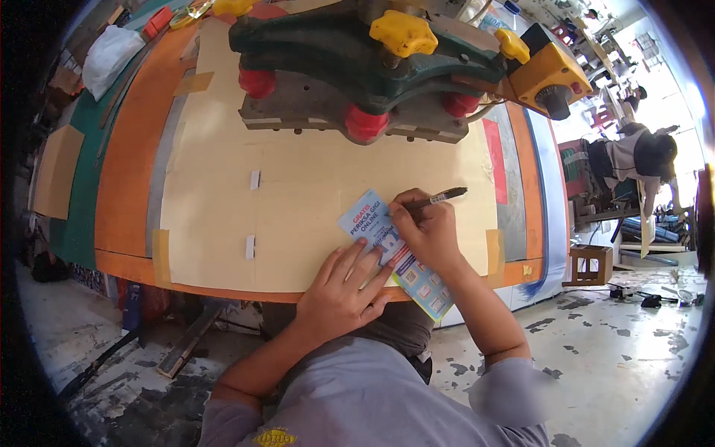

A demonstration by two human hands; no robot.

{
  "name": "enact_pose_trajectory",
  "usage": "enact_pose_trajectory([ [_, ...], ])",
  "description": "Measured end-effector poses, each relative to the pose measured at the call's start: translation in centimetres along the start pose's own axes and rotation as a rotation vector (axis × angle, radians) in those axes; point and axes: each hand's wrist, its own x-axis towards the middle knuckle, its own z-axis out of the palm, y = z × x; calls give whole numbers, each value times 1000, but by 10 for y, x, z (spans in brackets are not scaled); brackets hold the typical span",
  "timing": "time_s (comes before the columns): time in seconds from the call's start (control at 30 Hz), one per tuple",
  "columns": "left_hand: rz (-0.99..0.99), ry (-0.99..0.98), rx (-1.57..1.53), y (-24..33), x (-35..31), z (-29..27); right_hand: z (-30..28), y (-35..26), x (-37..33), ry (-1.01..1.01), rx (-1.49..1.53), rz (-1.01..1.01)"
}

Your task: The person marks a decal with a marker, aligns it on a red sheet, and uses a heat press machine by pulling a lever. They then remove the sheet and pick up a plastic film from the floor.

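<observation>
A long blue leaflet lies tilted on the cream sheet at the table's near edge, its lower end sticking out past that edge. My left hand rests flat across the leaflet's left side, fingers spread. In my right hand is a black pen, pinched in a writing grip over the leaflet's right edge. The pen's tip is hidden behind my fingers. Two small white pieces sit on the cream sheet, left of the leaflet.
Beyond my hands stands a dark green press head with yellow knobs and red knobs. A yellow control box hangs at its right. Orange board borders the sheet. A person is at far right.
</observation>
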Motion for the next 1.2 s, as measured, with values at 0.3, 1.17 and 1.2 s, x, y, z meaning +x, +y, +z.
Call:
enact_pose_trajectory([
  [0.3,-5,2,4,1,-1,1,2,6,-1,-3,-22,11],
  [1.17,-5,16,-19,0,0,0,2,6,2,18,1,67],
  [1.2,-4,19,-13,0,0,0,2,8,2,11,73,120],
])
